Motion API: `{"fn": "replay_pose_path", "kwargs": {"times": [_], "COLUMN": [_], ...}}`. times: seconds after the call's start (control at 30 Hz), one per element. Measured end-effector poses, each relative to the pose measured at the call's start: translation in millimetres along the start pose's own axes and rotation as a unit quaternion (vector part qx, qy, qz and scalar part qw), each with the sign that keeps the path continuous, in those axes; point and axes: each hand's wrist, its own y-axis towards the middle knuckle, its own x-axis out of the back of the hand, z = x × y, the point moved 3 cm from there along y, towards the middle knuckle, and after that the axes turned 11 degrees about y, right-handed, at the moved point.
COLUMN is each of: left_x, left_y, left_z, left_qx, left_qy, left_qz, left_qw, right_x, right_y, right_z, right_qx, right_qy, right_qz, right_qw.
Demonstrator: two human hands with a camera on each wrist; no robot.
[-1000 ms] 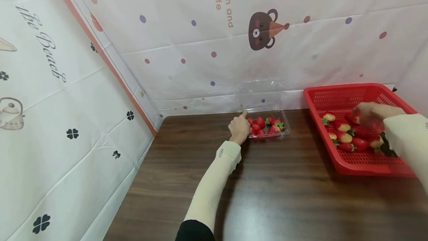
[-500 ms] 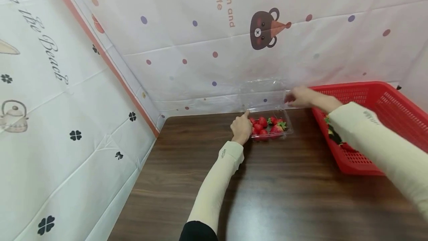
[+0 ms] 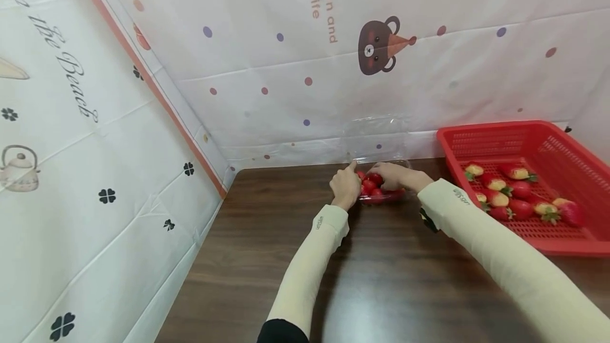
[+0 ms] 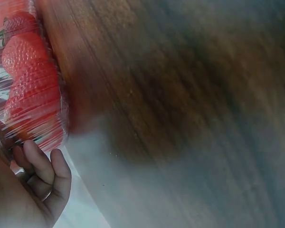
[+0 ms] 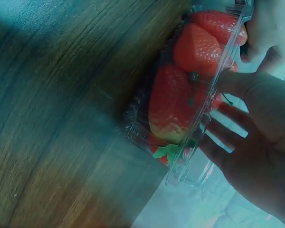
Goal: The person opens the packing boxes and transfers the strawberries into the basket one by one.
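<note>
A clear box [image 5: 229, 50] of strawberries [image 3: 370, 185] is set on the tabletop [image 3: 257, 237], its end touched by the left hand [image 3: 345, 185], apparently for steadying. The right hand [image 3: 393, 175] is placed over the strawberries, its fingers parted; whether either grip is clamped on anything cannot be told.

At the back edge of one brown wood-grain table [image 3: 267, 232] are one clear rectangular plastic box [image 3: 386, 198] with at least four red strawberries [image 3: 369, 184], one red rectangular plastic basket [image 3: 564, 158] with at least ten, and two bare hands [image 3: 345, 185].
</note>
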Motion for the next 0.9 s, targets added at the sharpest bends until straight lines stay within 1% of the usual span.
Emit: {"fn": "replay_pose_path", "kwargs": {"times": [0.07,0.17,0.23,0.27,0.37,0.53,0.7,0.9], "left_x": [0.4,-0.4,-1.2,-1.4,-3.6,-2.4,-0.7,-0.3], "left_y": [-0.7,-1.5,-1.7,-1.7,-3.4,-4.4,-3.6,-4.3], "left_z": [1.7,2.1,1.4,1.1,-0.1,1.2,0.8,-0.3], "left_qx": [0.008,0.010,0.006,0.005,0.003,0.010,0.008,0.010], "left_qy": [-0.001,-0.006,-0.009,-0.011,-0.009,-0.007,-0.013,-0.010], "left_qz": [-0.005,-0.007,-0.009,-0.011,-0.011,-0.011,-0.019,-0.008], "left_qw": [1.0000,0.9999,0.9999,0.9999,0.9999,0.9999,0.9997,0.9999], "right_x": [-3.0,-8.1,-10.6,-11.0,-13.6,-15.0,-13.9,-12.5], "right_y": [0.7,0.5,-0.8,-1.5,-5.0,-2.4,1.3,0.1], "right_z": [-1.8,-8.4,-13.0,-14.6,-16.0,-15.6,-18.1,-18.1], "right_qx": [-0.019,-0.046,-0.067,-0.070,-0.073,-0.059,-0.074,-0.067], "right_qy": [-0.008,-0.023,-0.016,-0.013,-0.001,0.003,0.005,-0.001], "right_qz": [0.007,0.016,0.017,0.015,0.002,-0.019,-0.024,-0.021], "right_qw": [1.000,0.999,0.998,0.997,0.997,0.998,0.997,0.998]}}
